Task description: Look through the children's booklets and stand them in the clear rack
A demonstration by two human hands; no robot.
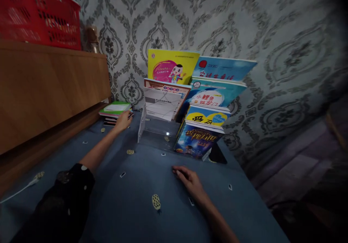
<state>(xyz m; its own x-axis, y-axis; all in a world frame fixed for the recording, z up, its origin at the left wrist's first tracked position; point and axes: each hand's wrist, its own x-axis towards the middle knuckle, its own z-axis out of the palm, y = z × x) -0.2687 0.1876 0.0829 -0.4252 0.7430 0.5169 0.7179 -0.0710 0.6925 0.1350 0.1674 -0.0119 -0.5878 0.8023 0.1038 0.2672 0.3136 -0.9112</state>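
Note:
My left hand (123,121) reaches to a small stack of booklets (115,108), with a green and white one on top. Its fingers bend round the right edge of the stack; how many booklets they grip is hidden. My right hand (191,183) is over the tabletop with loosely bent fingers and nothing in it. Beyond it stands a clear stepped book rack (157,132). On the rack's left side are a yellow book (174,67), a brown-edged book and a white booklet (161,103). Several blue books (198,139) fill the right side, one behind another.
A blue patterned cloth (127,199) covers the table. To the left rises a wooden cabinet (51,94) with a red basket (57,21) on top. A white cable (21,190) lies at the left, and a dark flat object (219,154) sits right of the rack.

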